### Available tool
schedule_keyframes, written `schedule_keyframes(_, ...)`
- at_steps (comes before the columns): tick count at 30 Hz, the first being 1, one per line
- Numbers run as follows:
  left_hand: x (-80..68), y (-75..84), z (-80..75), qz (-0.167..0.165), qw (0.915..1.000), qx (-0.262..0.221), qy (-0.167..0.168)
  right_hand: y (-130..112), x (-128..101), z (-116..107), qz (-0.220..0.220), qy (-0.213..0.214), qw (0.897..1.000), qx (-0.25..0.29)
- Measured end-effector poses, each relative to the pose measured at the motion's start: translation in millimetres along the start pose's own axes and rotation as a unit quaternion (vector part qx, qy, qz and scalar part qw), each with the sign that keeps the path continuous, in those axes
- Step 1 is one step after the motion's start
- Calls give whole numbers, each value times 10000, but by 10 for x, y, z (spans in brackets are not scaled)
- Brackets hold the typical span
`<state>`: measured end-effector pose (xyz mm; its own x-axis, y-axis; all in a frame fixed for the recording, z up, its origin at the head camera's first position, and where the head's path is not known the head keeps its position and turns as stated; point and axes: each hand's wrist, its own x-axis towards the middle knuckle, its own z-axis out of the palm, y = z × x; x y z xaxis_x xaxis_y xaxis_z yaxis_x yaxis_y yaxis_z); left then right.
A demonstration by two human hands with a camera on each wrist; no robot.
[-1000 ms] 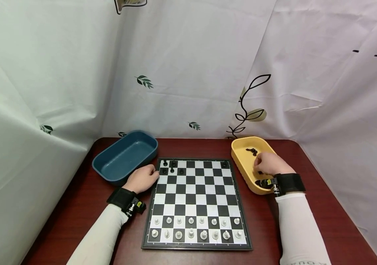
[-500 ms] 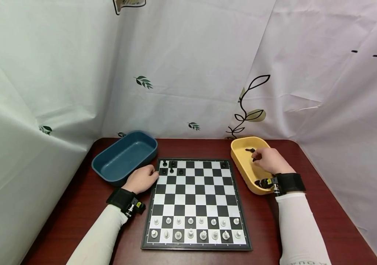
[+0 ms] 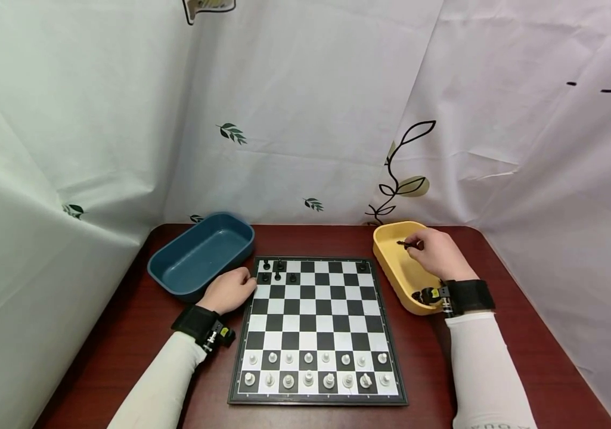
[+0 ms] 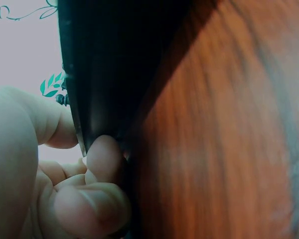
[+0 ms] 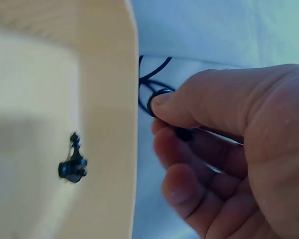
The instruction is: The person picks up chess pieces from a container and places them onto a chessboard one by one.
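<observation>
My left hand (image 3: 228, 290) rests at the left edge of the chessboard (image 3: 307, 307), fingers curled. The left wrist view shows its fingers (image 4: 107, 159) on either side of the board's dark edge (image 4: 114, 59). Over the far part of the yellow tray (image 3: 385, 262), my right hand (image 3: 436, 253) pinches a black chess piece (image 5: 185, 134) between thumb and fingers. Which piece it is I cannot tell, as the fingers cover most of it. Loose black chess pieces (image 5: 74, 162) lie in the tray below.
White chess pieces (image 3: 309, 378) fill the board's two near rows. Several black pieces (image 3: 278, 276) stand at its far left, and another black piece (image 3: 363, 266) at its far right corner. A blue tray (image 3: 200, 253) stands behind my left hand. White cloth hangs behind the table.
My right hand has moved away from me within the yellow tray, from its middle to its far end, and now holds a black chess piece. The left hand keeps its place.
</observation>
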<state>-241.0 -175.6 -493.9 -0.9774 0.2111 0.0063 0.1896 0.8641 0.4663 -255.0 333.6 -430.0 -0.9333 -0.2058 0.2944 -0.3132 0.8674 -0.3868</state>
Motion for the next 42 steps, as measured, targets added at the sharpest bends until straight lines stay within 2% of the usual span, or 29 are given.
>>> schedule_keyframes(5,-4,-4,5,30,10000,20,-12,-156,23,1,-284,331,9990,58)
schedule_keyframes(18,-7,4,5,14,10000,-10,-39,-644,109,155,-984,601,9932,129)
schedule_keyframes(30,-4,-4,9,6,10000,-7,-42,-957,98,394,-1277,-12,9916,195)
schedule_keyframes(36,-6,-4,2,13,10000,13,-20,-1008,127,560,-1606,-146,9869,-22)
schedule_keyframes(42,6,-10,0,23,10000,28,-9,-1003,150,687,-1660,-369,9851,-239)
